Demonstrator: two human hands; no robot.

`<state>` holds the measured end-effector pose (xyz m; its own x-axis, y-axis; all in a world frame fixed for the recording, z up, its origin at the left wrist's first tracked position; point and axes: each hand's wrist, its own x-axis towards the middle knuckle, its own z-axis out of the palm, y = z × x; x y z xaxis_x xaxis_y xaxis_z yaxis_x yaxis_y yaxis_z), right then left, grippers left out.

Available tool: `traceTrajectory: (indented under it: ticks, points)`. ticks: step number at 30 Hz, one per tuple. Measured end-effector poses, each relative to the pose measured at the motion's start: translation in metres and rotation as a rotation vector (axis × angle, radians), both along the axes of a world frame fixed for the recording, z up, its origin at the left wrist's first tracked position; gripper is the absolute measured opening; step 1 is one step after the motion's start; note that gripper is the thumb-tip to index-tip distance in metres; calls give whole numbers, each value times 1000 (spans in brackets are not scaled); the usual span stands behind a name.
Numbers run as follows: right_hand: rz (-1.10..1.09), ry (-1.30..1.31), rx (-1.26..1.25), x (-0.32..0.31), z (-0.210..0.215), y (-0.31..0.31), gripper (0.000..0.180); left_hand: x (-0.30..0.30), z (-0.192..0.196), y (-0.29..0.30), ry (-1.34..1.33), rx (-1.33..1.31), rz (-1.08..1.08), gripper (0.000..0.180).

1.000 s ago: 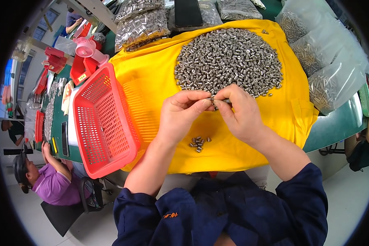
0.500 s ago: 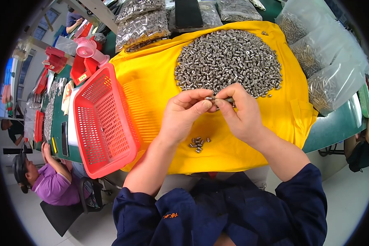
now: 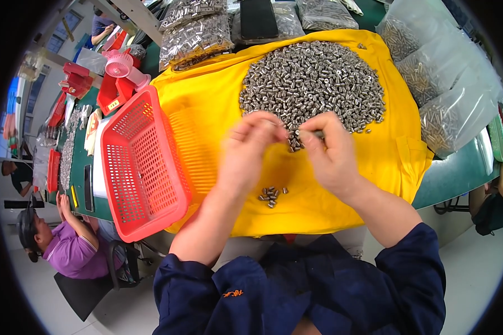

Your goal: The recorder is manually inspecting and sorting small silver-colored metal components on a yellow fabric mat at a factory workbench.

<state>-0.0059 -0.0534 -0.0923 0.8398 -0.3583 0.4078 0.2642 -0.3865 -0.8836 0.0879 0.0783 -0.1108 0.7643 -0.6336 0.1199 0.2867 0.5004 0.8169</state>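
The right grip (image 3: 332, 153) is pinched closed, thumb against forefinger, with a dark metal piece (image 3: 318, 134) showing among its fingers. The left grip (image 3: 245, 151), near it, is blurred; how far it is closed and whether it has hold of anything, I cannot tell. Short, shiny grey cylinders lie in a broad heap (image 3: 313, 84) just beyond and a small cluster (image 3: 270, 195) nearer the body, on yellow cloth (image 3: 207, 84) over a green desk (image 3: 452, 173). Orange embroidered script marks the navy garment (image 3: 274, 304). Left, past a red perforated basket (image 3: 134, 167), a red bin (image 3: 107, 91) bears a small pale label (image 3: 113, 104).
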Motion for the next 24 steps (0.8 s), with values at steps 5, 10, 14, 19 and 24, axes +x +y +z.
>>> traceTrajectory:
  ticks: [5,10,14,19,24]
  points:
    - [-16,22,-12,2,3,-5,5,6,10,7,30,32,38,13]
    - [95,8,10,1,3,-9,5,3,12,11,-246,312,-96,18]
    - [158,32,26,1,2,-8,5,4,15,10,-339,319,-104,20]
    - [139,48,-5,2,4,-8,6,3,13,10,-572,461,-45,26]
    - [124,88,-4,3,2,-8,7,0,15,7,-683,463,-17,26]
